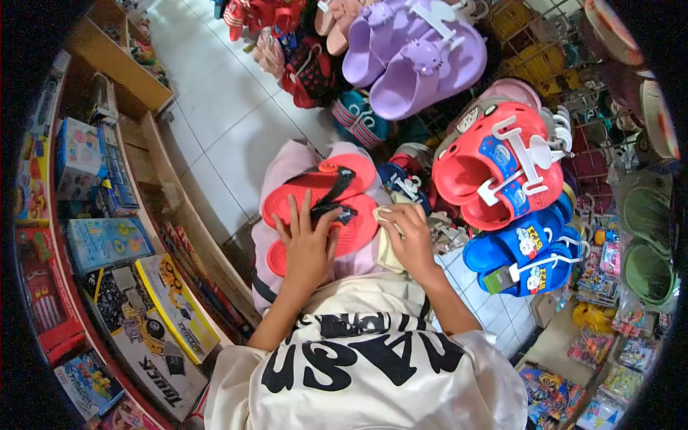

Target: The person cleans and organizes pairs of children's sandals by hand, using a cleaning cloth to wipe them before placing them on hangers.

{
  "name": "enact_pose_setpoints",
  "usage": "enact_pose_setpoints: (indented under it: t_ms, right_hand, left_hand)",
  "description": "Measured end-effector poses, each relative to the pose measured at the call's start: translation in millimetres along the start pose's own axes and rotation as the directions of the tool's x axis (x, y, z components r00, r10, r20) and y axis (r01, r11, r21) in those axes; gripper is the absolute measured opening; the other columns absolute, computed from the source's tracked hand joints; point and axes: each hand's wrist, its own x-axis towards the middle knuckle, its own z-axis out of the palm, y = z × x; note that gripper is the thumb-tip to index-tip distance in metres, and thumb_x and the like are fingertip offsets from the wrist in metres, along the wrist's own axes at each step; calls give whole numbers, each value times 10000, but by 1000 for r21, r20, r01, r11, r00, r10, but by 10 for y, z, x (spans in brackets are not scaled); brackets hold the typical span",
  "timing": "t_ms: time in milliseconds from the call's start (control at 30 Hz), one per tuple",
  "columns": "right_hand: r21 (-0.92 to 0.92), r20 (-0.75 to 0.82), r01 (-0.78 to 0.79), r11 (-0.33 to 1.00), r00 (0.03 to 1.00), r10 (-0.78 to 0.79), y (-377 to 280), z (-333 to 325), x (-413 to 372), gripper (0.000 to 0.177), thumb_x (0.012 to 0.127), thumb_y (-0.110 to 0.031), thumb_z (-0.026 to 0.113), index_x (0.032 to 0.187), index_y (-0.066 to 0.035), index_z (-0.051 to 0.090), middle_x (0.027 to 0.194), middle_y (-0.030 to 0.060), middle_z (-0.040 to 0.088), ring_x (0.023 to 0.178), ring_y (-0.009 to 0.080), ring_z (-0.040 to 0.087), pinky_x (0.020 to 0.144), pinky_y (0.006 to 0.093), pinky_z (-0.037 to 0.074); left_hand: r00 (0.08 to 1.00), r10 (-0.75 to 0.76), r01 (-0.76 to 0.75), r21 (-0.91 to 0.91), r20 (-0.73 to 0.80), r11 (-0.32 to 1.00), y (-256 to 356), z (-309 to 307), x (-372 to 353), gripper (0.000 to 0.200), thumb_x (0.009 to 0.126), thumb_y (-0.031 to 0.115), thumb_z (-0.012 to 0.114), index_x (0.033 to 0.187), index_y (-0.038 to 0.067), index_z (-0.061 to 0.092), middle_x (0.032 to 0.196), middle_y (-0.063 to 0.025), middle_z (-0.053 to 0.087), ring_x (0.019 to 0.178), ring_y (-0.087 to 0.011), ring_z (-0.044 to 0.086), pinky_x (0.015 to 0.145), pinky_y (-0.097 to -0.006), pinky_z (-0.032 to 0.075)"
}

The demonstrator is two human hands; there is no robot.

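Observation:
A pair of red sandals [358, 240] with black straps lies across my lap, on pink cloth [283, 161]. My left hand [309, 240] rests on the sandals with its fingers spread, near the black straps. At the heel end on the right, my right hand [405, 233] pinches a pale cloth [387, 223] against the sandal's edge. Part of that cloth hangs below my right hand, beside my shirt.
Purple sandals [401, 86], red clogs [502, 165] and blue slippers [527, 247] hang close on the right. A shelf [154, 186] with boxed toys stands at the left. White floor tiles [236, 147] show ahead. Small packets [602, 344] lie at the lower right.

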Motion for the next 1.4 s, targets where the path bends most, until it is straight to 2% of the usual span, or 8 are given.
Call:
enact_pose_setpoints:
  t_ms: [100, 367, 467, 700, 800, 867, 1167, 1400]
  right_hand:
    - [16, 152, 331, 944, 932, -329, -48, 182, -135, 172, 775, -48, 617, 941, -57, 660, 929, 100, 612, 907, 273, 552, 837, 405, 419]
    - [-19, 10, 80, 997, 997, -80, 146, 201, 200, 122, 718, -17, 586, 829, -53, 619, 846, 80, 603, 832, 274, 543, 749, 386, 426]
    - [-65, 301, 383, 921, 888, -348, 69, 295, -9, 141, 764, -82, 544, 878, -66, 625, 891, 62, 597, 873, 251, 527, 777, 376, 421]
    - [47, 133, 49, 998, 990, -55, 135, 74, 258, 123, 732, -29, 633, 851, -61, 628, 839, 70, 613, 888, 267, 546, 791, 371, 428]
    - [120, -5, 39, 992, 999, -38, -82, 44, 402, 110, 748, -29, 629, 855, -50, 626, 848, 78, 607, 875, 279, 544, 772, 380, 433]
    - [23, 188, 112, 993, 976, -114, -74, 193, 337, 119, 744, -13, 618, 857, -50, 625, 862, 90, 602, 873, 286, 542, 768, 383, 433]
    - [-13, 46, 97, 995, 994, -96, 162, 117, 545, 160, 709, 23, 618, 857, -39, 615, 884, 111, 593, 884, 303, 532, 761, 390, 419]
    - [25, 171, 109, 994, 979, -111, 121, 278, 460, 93, 749, -44, 640, 841, -45, 630, 856, 92, 615, 849, 311, 547, 786, 376, 436]
  left_hand:
    - [1000, 1, -1, 13, -18, 1000, -24, 35, 17, 300, 857, 242, 579, 1156, 218, 572, 1442, -155, 312, 1371, -366, 216, 1044, -670, 70]
    - [999, -9, 10, 34, -31, 999, -1, 66, 38, 279, 871, 235, 565, 1149, 214, 568, 1362, -117, 407, 1309, -294, 345, 1044, -667, 98]
    - [1000, -19, 19, 32, -12, 999, -28, 69, 17, 287, 870, 238, 565, 1157, 216, 564, 1360, -111, 411, 1304, -290, 350, 1044, -665, 104]
    - [999, 9, -11, -42, -35, 999, -21, 42, -4, 312, 797, 332, 646, 1080, 203, 613, 1375, -116, 410, 1333, -321, 306, 1042, -665, 96]
    - [998, 63, -64, -100, -17, 993, -6, -53, -25, 320, 716, 399, 706, 942, 177, 660, 1382, -136, 404, 1348, -365, 266, 1032, -681, 80]
    - [996, 86, -87, -141, -11, 986, 14, -76, -52, 318, 648, 429, 743, 774, 146, 670, 1388, -157, 395, 1348, -406, 242, 1022, -696, 63]
    - [997, 73, -71, -131, 8, 989, -9, -72, -14, 290, 626, 399, 742, 721, 141, 653, 1394, -151, 393, 1341, -408, 254, 1014, -708, 67]
    - [996, 85, -87, -134, -23, 987, -12, -30, -14, 299, 607, 395, 751, 715, 136, 651, 1390, -152, 399, 1325, -404, 284, 1016, -704, 81]
